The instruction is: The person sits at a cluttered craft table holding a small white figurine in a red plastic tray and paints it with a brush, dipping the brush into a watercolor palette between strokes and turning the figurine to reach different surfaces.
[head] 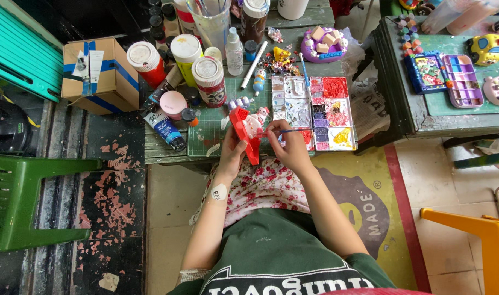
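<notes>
Cluttered paint table [167, 150] | left hand [231, 152] grips red-white figurine [248, 131] | right hand [288, 146] pinches brush [288, 130]

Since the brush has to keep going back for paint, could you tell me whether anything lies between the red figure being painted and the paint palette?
Nothing visible does. The left hand holds the red figure; the right hand holds the brush beside the paint palette.

I see the left hand [231, 153] gripping a red figurine [247, 131]. The right hand [289, 146] holds a thin brush [289, 130] against it. The paint palette [313, 112] lies at two o'clock.
</notes>
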